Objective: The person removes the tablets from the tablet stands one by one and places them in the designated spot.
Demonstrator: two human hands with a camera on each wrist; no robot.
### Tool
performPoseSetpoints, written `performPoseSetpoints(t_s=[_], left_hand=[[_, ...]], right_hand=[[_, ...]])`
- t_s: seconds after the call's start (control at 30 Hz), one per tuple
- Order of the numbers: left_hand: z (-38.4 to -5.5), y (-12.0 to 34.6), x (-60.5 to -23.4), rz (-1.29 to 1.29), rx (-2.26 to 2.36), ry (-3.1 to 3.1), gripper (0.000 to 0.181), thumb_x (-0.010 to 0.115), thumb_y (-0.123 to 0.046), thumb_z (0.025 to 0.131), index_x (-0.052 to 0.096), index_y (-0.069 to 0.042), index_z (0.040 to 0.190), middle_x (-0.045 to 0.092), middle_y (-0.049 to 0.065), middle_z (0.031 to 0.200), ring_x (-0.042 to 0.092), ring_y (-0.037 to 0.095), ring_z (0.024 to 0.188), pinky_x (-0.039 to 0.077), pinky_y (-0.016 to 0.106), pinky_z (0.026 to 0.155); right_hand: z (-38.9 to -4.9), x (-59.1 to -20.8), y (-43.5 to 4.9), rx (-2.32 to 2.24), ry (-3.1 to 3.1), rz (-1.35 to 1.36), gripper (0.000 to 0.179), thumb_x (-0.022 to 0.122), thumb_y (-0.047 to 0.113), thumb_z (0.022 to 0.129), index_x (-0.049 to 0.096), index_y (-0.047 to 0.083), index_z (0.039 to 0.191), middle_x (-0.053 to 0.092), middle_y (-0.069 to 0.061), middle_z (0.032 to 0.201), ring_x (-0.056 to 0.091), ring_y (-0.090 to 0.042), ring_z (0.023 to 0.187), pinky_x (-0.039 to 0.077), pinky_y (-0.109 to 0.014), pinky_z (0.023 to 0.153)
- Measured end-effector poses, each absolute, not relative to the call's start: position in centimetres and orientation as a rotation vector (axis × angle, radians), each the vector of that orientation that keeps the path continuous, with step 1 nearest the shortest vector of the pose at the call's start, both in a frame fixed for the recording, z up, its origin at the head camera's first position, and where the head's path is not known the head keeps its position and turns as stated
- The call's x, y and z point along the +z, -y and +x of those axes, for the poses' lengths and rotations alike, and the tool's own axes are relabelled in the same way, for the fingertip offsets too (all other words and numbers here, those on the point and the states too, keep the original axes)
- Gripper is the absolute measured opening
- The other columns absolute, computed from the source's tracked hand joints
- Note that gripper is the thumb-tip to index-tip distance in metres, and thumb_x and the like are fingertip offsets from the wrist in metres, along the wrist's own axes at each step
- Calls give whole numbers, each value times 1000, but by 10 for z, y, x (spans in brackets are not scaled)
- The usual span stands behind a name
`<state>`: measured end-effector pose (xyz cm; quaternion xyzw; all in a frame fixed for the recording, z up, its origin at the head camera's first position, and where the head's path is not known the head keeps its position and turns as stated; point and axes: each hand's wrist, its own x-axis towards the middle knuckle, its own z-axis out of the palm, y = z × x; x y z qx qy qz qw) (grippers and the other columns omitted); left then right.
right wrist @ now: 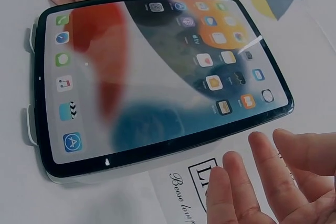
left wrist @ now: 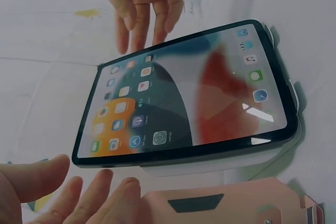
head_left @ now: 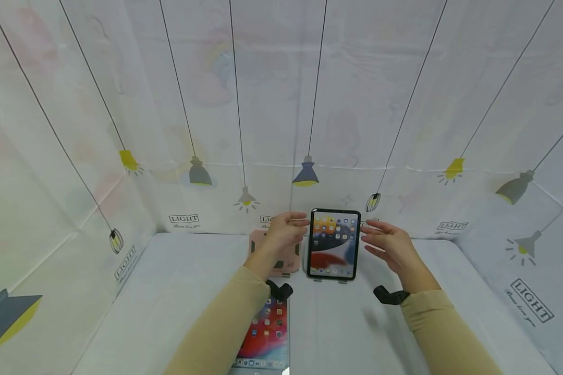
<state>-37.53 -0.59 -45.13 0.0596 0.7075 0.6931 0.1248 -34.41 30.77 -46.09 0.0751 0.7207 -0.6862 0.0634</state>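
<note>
Left hand and right hand, loose and holding nothing, flank a propped tablet.
A lopsided nudge could slide it off its supporting hooks onto the desk; the left hand might knock the pink holder.

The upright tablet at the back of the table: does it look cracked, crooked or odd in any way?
Nothing stands out. The tablet rests on small pale supports, its screen lit with app icons and no crack visible. The white streaks across it look like reflections.
</note>
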Motion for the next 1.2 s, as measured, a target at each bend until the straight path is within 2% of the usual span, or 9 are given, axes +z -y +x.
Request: performPoseSetpoints(t_s=[0.17, 0.4, 0.57, 0.67, 0.77, 0.9, 1.0, 1.1, 1.2], left_hand=[[-375, 4, -452, 183, 2019, -2069, 45, 65, -3, 103, 61, -5, 148, 70, 15, 146, 64, 33, 139, 56, 49, 115], [-377, -1, -453, 156, 2038, -2084, 44, 67, -1, 101, 64, -6, 145, 72, 16, 142, 67, 32, 135, 59, 47, 112], [-380, -1, -455, 144, 2045, -2088, 44, 69, 0, 99, 65, -6, 143, 74, 15, 138, 72, 30, 127, 60, 48, 110], [-380, -1, -455, 152, 2038, -2091, 44, 71, 0, 98, 67, -7, 142, 75, 13, 134, 75, 28, 120, 61, 48, 108], [-380, -1, -456, 161, 2042, -2088, 42, 72, -1, 98, 68, -8, 139, 77, 12, 131, 76, 26, 114, 62, 48, 107], [-380, -2, -458, 161, 2061, -2088, 37, 73, -2, 99, 71, -10, 135, 77, 13, 127, 77, 25, 111, 62, 51, 106], [-380, -5, -459, 161, 2071, -2099, 34, 74, -2, 99, 74, -11, 132, 77, 13, 124, 77, 23, 107, 63, 52, 104], [-380, -9, -459, 154, 2077, -2108, 33, 75, -2, 99, 75, -11, 131, 77, 13, 124, 76, 22, 105, 64, 52, 102], [-379, -11, -458, 123, 2083, -2123, 31, 76, -2, 98, 77, -12, 127, 77, 12, 122, 75, 21, 104, 65, 51, 100]], right_hand=[[-346, -460, -307, -2094, -2171, 212, 63, 62, 6, 107, 40, 11, 166, 55, -11, 163, 73, -12, 121, 58, -37, 112], [-353, -460, -305, -2086, -2168, 242, 64, 63, 7, 107, 39, 12, 167, 54, -14, 164, 71, -13, 121, 50, -46, 122], [-355, -460, -305, -2098, -2165, 222, 63, 65, 5, 105, 44, 11, 164, 70, -5, 139, 74, -12, 115, 57, -39, 114], [-355, -461, -306, -2120, -2146, 196, 62, 66, 3, 104, 46, 10, 163, 71, 4, 121, 75, -11, 109, 61, -34, 106], [-353, -462, -307, -2165, -2099, 160, 63, 66, -1, 103, 45, 7, 162, 71, 5, 113, 75, -10, 105, 62, -32, 104], [-353, -464, -306, -2232, -2042, 136, 53, 68, -5, 101, 58, 9, 151, 71, 5, 109, 76, -10, 102, 64, -31, 99], [-353, -466, -304, -2258, -2035, 135, 41, 71, -5, 99, 68, 14, 134, 71, 5, 105, 75, -10, 99, 66, -31, 94], [-353, -466, -303, -2261, -2047, 142, 34, 73, -5, 98, 72, 19, 122, 71, 7, 102, 74, -10, 97, 66, -31, 91], [-353, -467, -304, -2262, -2058, 156, 30, 74, -4, 98, 74, 20, 117, 72, 8, 102, 74, -10, 97, 66, -31, 90]])
